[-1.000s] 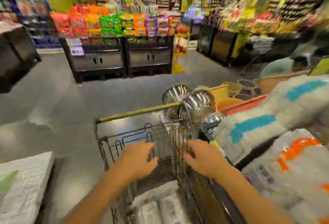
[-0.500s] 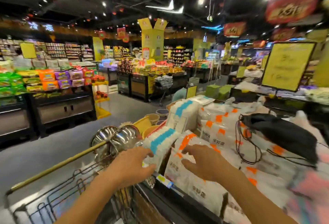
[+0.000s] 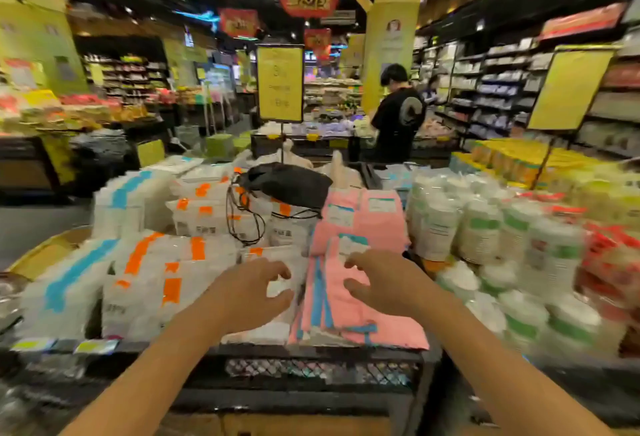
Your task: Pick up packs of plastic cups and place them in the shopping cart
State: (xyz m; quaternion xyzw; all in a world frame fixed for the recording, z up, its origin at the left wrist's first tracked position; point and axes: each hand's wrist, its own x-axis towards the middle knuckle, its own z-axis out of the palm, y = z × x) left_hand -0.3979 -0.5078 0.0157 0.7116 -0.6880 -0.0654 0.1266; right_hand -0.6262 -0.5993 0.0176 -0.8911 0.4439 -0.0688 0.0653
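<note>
My left hand (image 3: 249, 293) hovers with loosely spread fingers over white packs with orange labels (image 3: 162, 273) stacked on a black display stand (image 3: 311, 363). My right hand (image 3: 381, 280) reaches out beside it over a pile of flat pink packs (image 3: 349, 311), fingers relaxed and holding nothing. Whether either hand touches the packs is unclear. A black drawstring pouch (image 3: 291, 183) lies on top of the packs farther back.
White packs with blue labels (image 3: 65, 283) lie at the left. Stacks of white and green wrapped rolls (image 3: 512, 245) fill the right. A person in a black shirt (image 3: 398, 117) stands behind the display. A yellow price sign (image 3: 280, 84) rises mid-display.
I have turned right from the shopping cart to the display. Both hands left the cart and now reach over the orange-labelled and pink packs.
</note>
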